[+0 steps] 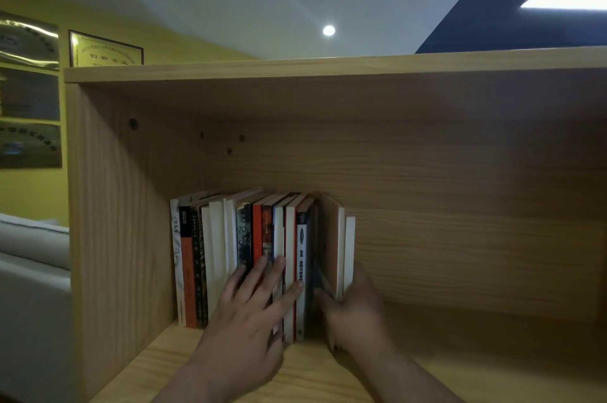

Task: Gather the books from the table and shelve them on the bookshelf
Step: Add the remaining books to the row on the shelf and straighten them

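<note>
Left hand pressed flat, grip released, on shelved books; right hand grasped end books. Wooden bookshelf filled the frame; yellow wall at left.

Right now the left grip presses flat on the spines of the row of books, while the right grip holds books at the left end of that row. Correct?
Not quite. The head view shows the right grip holding books at the right end of the row, not the left. The left grip does press flat on it, as stated.
</note>
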The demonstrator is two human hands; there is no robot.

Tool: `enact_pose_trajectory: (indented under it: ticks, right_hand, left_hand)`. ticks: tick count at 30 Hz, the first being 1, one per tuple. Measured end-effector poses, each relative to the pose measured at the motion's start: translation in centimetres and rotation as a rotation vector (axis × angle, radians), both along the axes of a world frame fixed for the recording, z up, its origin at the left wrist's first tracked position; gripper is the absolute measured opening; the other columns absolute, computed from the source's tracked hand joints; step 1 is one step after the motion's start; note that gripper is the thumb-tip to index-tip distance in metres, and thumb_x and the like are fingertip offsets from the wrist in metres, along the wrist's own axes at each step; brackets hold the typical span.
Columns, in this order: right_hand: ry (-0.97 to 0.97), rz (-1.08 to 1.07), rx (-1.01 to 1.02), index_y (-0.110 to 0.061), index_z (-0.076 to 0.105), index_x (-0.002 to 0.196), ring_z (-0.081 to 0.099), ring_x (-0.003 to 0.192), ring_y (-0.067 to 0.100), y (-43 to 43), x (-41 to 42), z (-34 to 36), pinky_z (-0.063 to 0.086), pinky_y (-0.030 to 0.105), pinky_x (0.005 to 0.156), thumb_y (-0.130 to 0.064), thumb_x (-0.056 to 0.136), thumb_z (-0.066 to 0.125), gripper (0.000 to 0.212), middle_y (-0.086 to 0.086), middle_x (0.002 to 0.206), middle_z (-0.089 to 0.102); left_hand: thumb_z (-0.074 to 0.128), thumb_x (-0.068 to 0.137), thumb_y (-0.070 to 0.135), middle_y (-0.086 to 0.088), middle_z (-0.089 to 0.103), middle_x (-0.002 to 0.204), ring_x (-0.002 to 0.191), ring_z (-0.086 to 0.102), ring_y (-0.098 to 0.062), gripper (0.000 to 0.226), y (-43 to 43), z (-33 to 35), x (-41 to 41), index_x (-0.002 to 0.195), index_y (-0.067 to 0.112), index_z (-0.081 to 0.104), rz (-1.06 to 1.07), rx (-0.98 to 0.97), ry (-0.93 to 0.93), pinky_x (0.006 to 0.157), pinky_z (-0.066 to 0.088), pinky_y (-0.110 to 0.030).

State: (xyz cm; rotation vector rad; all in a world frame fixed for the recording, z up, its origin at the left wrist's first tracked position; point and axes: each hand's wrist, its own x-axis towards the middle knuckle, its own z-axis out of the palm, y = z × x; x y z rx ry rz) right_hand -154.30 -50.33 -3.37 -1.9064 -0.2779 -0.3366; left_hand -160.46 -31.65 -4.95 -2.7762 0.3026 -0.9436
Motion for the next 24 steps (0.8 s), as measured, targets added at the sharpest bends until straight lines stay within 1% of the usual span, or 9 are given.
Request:
enact_pose_trajectory:
  ticks: [3,6,8,11,14,17,19,21,24]
  right_hand:
    - [0.052,-0.044,0.121,-0.035,0.047,0.11,0.064,0.097,0.014,-0.7,0.4,0.1,0.052,0.028,0.077,-0.023,0.092,0.071,0.032,-0.008,0.103,0.062]
    - [0.04,-0.079,0.283,-0.03,0.048,0.099,0.065,0.101,0.026,-3.1,1.0,1.0,0.053,0.038,0.082,-0.009,0.095,0.066,0.028,-0.006,0.099,0.062]
    - [0.144,-0.02,0.416,-0.035,0.054,0.102,0.068,0.103,0.032,-5.5,1.1,1.7,0.058,0.055,0.089,-0.004,0.095,0.065,0.033,0.0,0.108,0.069]
    - [0.284,0.111,0.587,-0.033,0.065,0.116,0.072,0.097,0.045,-9.4,1.1,1.9,0.057,0.068,0.08,0.001,0.093,0.065,0.042,0.013,0.112,0.075]
    - [0.375,0.25,0.661,-0.029,0.065,0.125,0.073,0.097,0.05,-11.6,0.6,1.7,0.056,0.071,0.08,0.004,0.091,0.062,0.048,0.022,0.112,0.075]
    - [0.476,0.248,0.68,-0.021,0.063,0.131,0.067,0.106,0.057,-12.0,0.8,1.3,0.048,0.079,0.088,0.0,0.075,0.066,0.06,0.031,0.117,0.071]
    - [0.495,0.213,0.678,-0.013,0.064,0.128,0.065,0.104,0.057,-11.8,1.1,1.1,0.041,0.08,0.094,0.002,0.07,0.059,0.061,0.035,0.116,0.069]
    - [0.485,0.186,0.681,-0.01,0.063,0.126,0.067,0.09,0.049,-11.5,1.2,1.0,0.043,0.072,0.098,0.003,0.074,0.055,0.055,0.03,0.099,0.074]
    - [0.522,0.252,0.714,-0.015,0.061,0.13,0.071,0.1,0.049,-10.5,1.2,0.7,0.048,0.072,0.096,-0.027,0.067,0.086,0.069,0.027,0.111,0.074]
  left_hand:
    - [0.061,0.069,0.052,-0.003,0.024,0.164,0.152,0.015,-0.024,0.084,0.0,-0.2,-0.1,0.149,0.038,0.039,-0.004,-0.026,0.001,0.115,0.015,-0.05]
    - [0.058,0.076,0.053,0.001,0.025,0.164,0.151,0.017,-0.02,0.079,0.0,0.1,-0.9,0.15,0.035,0.039,-0.064,-0.124,0.008,0.117,0.016,-0.045]
    - [0.054,0.082,0.051,0.007,0.036,0.156,0.143,0.031,-0.016,0.066,-0.5,0.2,-1.5,0.145,0.032,0.045,-0.114,-0.237,-0.056,0.116,0.028,-0.039]
    - [0.049,0.09,0.044,0.018,0.051,0.128,0.121,0.044,-0.001,0.047,-4.0,1.6,-2.8,0.134,0.029,0.056,-0.253,-0.39,-0.082,0.104,0.047,-0.031]
    - [0.046,0.101,0.035,0.029,0.044,0.123,0.114,0.043,0.009,0.037,-8.9,3.1,-3.0,0.138,0.038,0.047,-0.299,-0.701,0.069,0.099,0.044,-0.018]
    - [0.048,0.101,0.041,0.018,0.058,0.114,0.102,0.059,0.0,0.031,-11.6,2.8,-1.3,0.13,0.034,0.048,-0.207,-0.939,0.187,0.089,0.054,-0.023]
    - [0.046,0.101,0.045,0.009,0.072,0.097,0.082,0.07,-0.004,0.025,-11.9,2.7,-0.7,0.12,0.03,0.053,-0.191,-1.267,0.283,0.069,0.056,-0.02]
    - [0.046,0.103,0.041,0.003,0.077,0.086,0.072,0.074,-0.009,0.02,-12.1,2.9,-0.5,0.108,0.026,0.059,-0.231,-1.618,0.367,0.059,0.054,-0.021]
    - [0.047,0.104,0.033,0.003,0.077,0.092,0.082,0.074,-0.011,0.021,-12.0,2.4,0.3,0.109,0.022,0.064,-0.258,-1.625,0.317,0.066,0.053,-0.021]
